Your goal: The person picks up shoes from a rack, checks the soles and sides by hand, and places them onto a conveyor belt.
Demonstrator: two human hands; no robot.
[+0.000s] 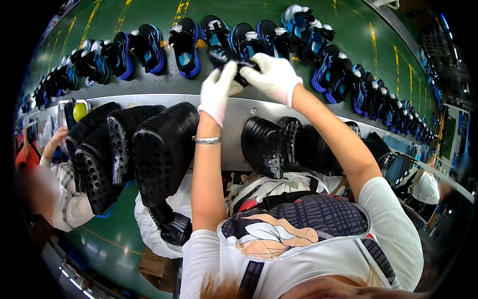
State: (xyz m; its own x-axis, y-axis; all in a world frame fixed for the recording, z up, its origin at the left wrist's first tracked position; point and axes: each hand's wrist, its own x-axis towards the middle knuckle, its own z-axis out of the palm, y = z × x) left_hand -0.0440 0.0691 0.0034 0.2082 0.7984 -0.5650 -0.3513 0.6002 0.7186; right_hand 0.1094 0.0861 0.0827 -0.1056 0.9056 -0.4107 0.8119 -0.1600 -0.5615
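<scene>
Dark, flower-patterned cloth apron [298, 224] sits nearest, over a white short-sleeved shirt [396, 234]. White-gloved left hand [219, 92] and white-gloved right hand [273, 77] pinch a small black item [240, 77] between them (its kind is unclear), fingers closed on it, near black-and-blue sports shoes [185, 49] lining the grey belt [169, 85].

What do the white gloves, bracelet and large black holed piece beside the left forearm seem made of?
White gloves: probably matte fabric, softly creased. Bracelet: likely polished metal, silvery with bright glints. Large black piece: rubber or plastic, satin, with soft highlights along its ridges; which one, I cannot tell.
</scene>
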